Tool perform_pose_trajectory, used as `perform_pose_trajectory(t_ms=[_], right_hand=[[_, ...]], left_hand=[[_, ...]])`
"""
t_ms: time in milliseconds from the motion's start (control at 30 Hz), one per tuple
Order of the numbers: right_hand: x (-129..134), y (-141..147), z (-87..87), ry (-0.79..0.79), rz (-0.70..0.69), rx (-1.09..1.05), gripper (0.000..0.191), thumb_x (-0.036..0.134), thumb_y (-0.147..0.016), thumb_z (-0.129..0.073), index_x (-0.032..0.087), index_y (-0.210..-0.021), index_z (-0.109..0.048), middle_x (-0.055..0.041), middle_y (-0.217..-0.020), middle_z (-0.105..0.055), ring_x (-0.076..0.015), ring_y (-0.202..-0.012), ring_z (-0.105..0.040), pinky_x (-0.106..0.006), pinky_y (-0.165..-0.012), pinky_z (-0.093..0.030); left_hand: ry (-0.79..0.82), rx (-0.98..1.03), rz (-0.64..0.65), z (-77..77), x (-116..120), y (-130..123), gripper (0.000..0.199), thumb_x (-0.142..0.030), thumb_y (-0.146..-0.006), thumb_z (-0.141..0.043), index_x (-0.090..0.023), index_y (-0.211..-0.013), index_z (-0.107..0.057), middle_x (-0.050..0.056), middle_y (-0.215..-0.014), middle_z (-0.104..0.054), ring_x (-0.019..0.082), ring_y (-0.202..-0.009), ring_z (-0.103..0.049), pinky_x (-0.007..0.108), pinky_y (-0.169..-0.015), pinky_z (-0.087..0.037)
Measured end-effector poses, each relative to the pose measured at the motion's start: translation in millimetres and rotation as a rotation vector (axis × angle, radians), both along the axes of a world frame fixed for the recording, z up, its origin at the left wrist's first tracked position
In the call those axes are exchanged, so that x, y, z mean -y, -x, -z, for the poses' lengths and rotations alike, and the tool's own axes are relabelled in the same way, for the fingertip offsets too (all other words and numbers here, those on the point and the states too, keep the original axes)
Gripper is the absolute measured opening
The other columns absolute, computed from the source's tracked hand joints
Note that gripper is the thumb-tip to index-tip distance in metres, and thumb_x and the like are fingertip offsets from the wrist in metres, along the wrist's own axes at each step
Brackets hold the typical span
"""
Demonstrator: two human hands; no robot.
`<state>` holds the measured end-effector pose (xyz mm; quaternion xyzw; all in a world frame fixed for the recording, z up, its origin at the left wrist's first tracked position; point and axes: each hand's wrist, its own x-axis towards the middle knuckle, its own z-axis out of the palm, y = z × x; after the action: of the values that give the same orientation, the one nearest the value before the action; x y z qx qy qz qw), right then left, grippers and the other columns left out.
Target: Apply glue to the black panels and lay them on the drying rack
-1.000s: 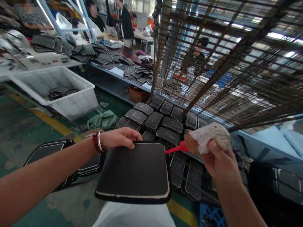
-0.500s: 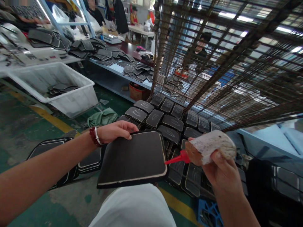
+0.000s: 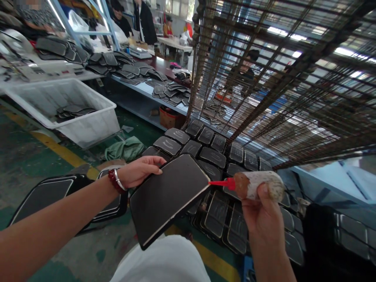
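My left hand [image 3: 143,171] grips the far left edge of a black padded panel [image 3: 170,196], thumb on top and fingers beneath. The panel is tilted above my lap, with a pale line along its near and right edges. In my right hand [image 3: 263,211] is a whitish-brown glue bottle [image 3: 258,186], lying nearly level, fingers wrapped round it. Its red nozzle [image 3: 220,183] points left, and the tip meets the panel's right corner. Behind and beneath, similar black panels [image 3: 213,157] lie in rows on a wire rack.
A tall stack of wire racks [image 3: 235,74] leans over the right side. At left stand a white plastic tub [image 3: 85,129] holding panels and stacked panels [image 3: 44,199]. Panel piles [image 3: 138,70] cover a bench behind. Several people are in the background.
The panel has turned counter-clockwise, its right corner rising and its near edge slanting. My right hand has moved the bottle up and left, taking the nozzle tip from the right edge to the corner.
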<state>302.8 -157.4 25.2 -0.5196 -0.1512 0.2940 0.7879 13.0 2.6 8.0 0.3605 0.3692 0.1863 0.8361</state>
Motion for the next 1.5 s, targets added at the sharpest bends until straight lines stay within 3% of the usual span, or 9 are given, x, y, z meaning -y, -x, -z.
perform_pose_trajectory(t_ms=[167,367,733,967,1233,1500], right_hand=[[-2,6,6.2,0.023,-0.004,-0.033,0.033,0.028,-0.075,-0.077,0.024,-0.106,-0.066,0.0022,-0.109,-0.067,-0.0145,-0.100,-0.063,-0.027,-0.086,-0.056],[-2,22,8.3,0.035,-0.027,-0.005,0.029,0.026,-0.077,-0.075,0.022,-0.104,-0.067,0.0012,-0.104,-0.069,-0.0110,-0.091,-0.065,-0.020,-0.081,-0.055],[2,44,17.5,0.106,-0.085,-0.006,0.034,0.029,-0.073,-0.078,0.024,-0.104,-0.067,-0.0008,-0.093,-0.072,-0.0139,-0.084,-0.067,-0.024,-0.077,-0.055],[13,55,24.4,0.077,-0.205,0.047,0.043,0.029,-0.075,-0.074,0.025,-0.116,-0.061,-0.0061,-0.105,-0.070,-0.0245,-0.098,-0.067,-0.042,-0.087,-0.055],[27,61,30.7,0.104,-0.324,0.056,0.065,0.032,-0.071,-0.077,0.023,-0.129,-0.049,-0.0117,-0.102,-0.070,-0.0291,-0.094,-0.068,-0.045,-0.077,-0.056],[32,64,34.3,0.100,-0.377,0.018,0.070,0.029,-0.070,-0.078,0.023,-0.132,-0.047,-0.0136,-0.104,-0.070,-0.0287,-0.094,-0.067,-0.038,-0.073,-0.056]], left_hand=[[0.018,-0.011,-0.035,5.8,0,-2,0.028,-0.005,-0.063,-0.072,-0.013,-0.089,-0.064,0.007,-0.081,-0.072,0.018,-0.067,-0.068,0.028,-0.064,-0.056],[0.028,-0.007,-0.054,9.5,-2,-3,0.027,-0.005,-0.064,-0.071,-0.013,-0.089,-0.064,0.007,-0.080,-0.071,0.017,-0.066,-0.068,0.028,-0.062,-0.056],[0.034,-0.040,-0.124,13.4,-8,-4,0.026,-0.001,-0.065,-0.065,-0.012,-0.088,-0.062,0.007,-0.078,-0.071,0.017,-0.063,-0.068,0.026,-0.058,-0.055],[0.040,-0.093,-0.159,15.9,-13,-7,0.021,-0.001,-0.065,-0.064,-0.011,-0.082,-0.062,0.007,-0.072,-0.070,0.016,-0.059,-0.066,0.026,-0.056,-0.055],[0.007,-0.147,-0.205,15.2,-18,-10,0.019,0.003,-0.070,-0.054,-0.010,-0.083,-0.058,0.004,-0.067,-0.068,0.014,-0.055,-0.064,0.023,-0.053,-0.053],[0.153,-0.083,-0.389,18.3,-24,-12,0.024,0.009,-0.065,-0.056,-0.011,-0.078,-0.058,0.005,-0.057,-0.065,0.018,-0.047,-0.062,0.025,-0.043,-0.051]])
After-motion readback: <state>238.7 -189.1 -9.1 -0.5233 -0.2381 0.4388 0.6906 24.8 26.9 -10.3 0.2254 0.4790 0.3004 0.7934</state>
